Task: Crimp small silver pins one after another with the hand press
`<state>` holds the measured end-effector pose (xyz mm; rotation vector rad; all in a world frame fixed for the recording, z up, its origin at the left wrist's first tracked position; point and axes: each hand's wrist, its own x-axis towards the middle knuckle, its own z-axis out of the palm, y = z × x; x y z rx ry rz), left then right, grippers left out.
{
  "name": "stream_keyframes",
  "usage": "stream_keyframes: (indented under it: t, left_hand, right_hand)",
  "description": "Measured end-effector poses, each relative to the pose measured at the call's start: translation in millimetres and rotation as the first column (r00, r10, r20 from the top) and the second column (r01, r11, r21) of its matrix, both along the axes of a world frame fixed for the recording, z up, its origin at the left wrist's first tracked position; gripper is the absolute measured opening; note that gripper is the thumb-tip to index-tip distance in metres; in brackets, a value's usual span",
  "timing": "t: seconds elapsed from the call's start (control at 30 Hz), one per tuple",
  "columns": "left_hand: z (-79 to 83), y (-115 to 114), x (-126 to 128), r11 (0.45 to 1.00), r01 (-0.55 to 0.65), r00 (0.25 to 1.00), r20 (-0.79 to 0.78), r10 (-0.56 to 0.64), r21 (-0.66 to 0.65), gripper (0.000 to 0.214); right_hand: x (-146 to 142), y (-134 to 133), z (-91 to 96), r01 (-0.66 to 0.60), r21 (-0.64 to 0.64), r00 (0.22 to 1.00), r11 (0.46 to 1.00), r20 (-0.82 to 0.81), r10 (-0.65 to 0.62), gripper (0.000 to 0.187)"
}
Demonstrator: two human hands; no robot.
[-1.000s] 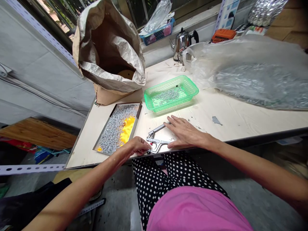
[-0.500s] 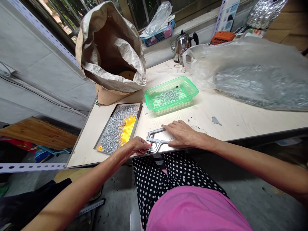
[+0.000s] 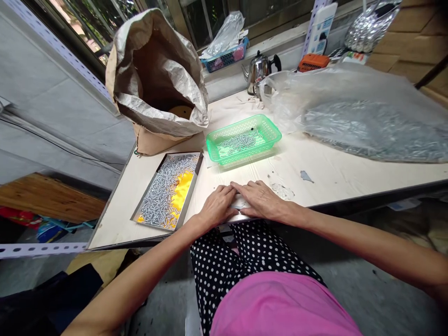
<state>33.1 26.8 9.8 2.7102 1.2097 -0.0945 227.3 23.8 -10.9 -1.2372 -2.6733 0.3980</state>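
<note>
We seem to be at the squeezing step: our left hand (image 3: 217,205) and right hand (image 3: 262,199) pinch a grey tool (image 3: 240,202) between fingers and thumbs, at the front edge of the table (image 3: 350,175). The next move looks to need an even push from both. The tool seems to lie side to side, but our hands hide which way it points

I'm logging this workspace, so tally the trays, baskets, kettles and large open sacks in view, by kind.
Trays: 1, a shallow tray
Baskets: 2, a green basket and a blue basket
Kettles: 1, a shiny kettle
Large open sacks: 1, a wide-mouthed sack
Total: 5
</note>
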Motion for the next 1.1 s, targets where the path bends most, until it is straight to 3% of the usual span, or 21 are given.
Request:
stream_keyframes:
  t: [0.1, 0.27, 0.43, 0.63, 0.77, 0.9, 1.0, 1.1]
  left_hand:
    - [-4.1, 14, 3, 0.998, 0.04, 0.997, -0.058, -0.042, -0.046, 0.057]
    - [-0.2, 23, 6, 0.994, 0.085, 0.992, -0.088, -0.091, -0.064, 0.07]
    - [-4.3, 31, 7, 0.988, 0.074, 0.997, 0.019, -0.072, -0.137, 0.047]
    - [-14.6, 27, 3, 0.992, 0.027, 0.998, 0.052, -0.021, -0.12, 0.031]
    - [-15.0, 26, 3, 0.992, 0.005, 0.999, 0.045, 0.001, -0.127, 0.027]
    - [-12.5, 18, 4, 0.995, -0.063, 0.997, 0.032, 0.066, -0.081, 0.032]
    - [-18.7, -3, 6, 0.987, -0.161, 0.981, 0.111, 0.157, 0.027, 0.042]
    - [-33.1, -32, 11, 0.974, -0.196, 0.963, 0.211, 0.169, 0.114, 0.041]
  right_hand:
    - [8, -3, 2.9, 0.023, -0.023, 1.0, 0.999, 0.003, -0.023, 0.079]
    - [14, -4, 11.2, 0.068, -0.061, 0.996, 0.996, 0.061, -0.065, 0.049]
    - [13, 0, 7.6, 0.078, -0.052, 0.995, 0.996, 0.071, -0.074, 0.038]
    - [7, 4, -16.4, -0.028, 0.052, 1.0, 0.998, 0.001, 0.028, 0.015]
    - [2, 4, -28.3, -0.052, 0.098, 0.998, 0.994, -0.016, 0.054, 0.016]
    - [6, 8, -19.3, 0.009, 0.104, 1.0, 0.995, 0.026, -0.012, 0.021]
    - [15, 16, -5.2, 0.021, 0.094, 0.997, 0.995, 0.068, -0.028, 0.053]
    - [21, 24, 3.7, 0.003, 0.032, 0.993, 0.999, 0.116, -0.006, 0.05]
